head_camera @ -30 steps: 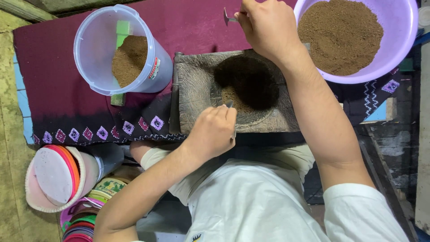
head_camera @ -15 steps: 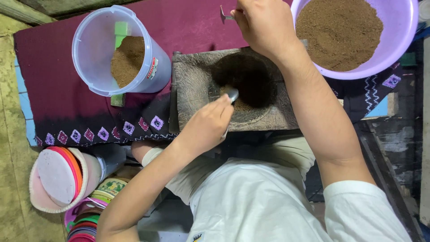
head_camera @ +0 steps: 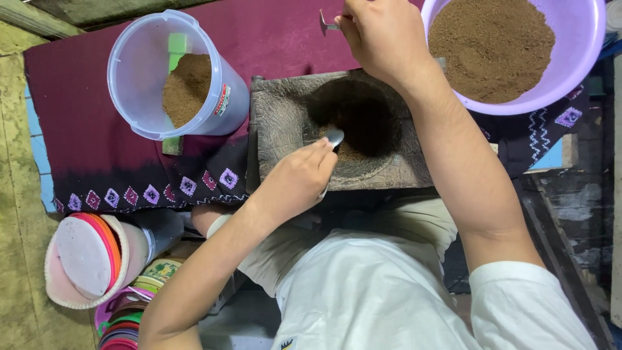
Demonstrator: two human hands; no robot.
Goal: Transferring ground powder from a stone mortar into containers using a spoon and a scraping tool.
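My left hand (head_camera: 297, 181) grips a small metal spoon (head_camera: 335, 137) whose bowl dips into the round hollow of a grey stone mortar block (head_camera: 278, 123). Brown powder (head_camera: 353, 152) lies in the hollow. My right hand (head_camera: 382, 35) is closed around a thin metal tool (head_camera: 326, 23) above the far rim of the mortar; most of that tool is hidden by the fingers. A purple basin (head_camera: 583, 58) heaped with brown powder stands at the top right. A clear plastic tub (head_camera: 136, 71) at the upper left lies tilted with brown powder inside.
A dark maroon patterned cloth (head_camera: 84, 149) covers the work surface. A stack of coloured plastic lids and containers (head_camera: 84, 259) sits at the lower left beside my leg. Wooden boards (head_camera: 564, 259) run along the right edge.
My left hand has moved up and right, carrying the spoon from the mortar's near edge into the hollow. My right hand has stayed above the far rim.
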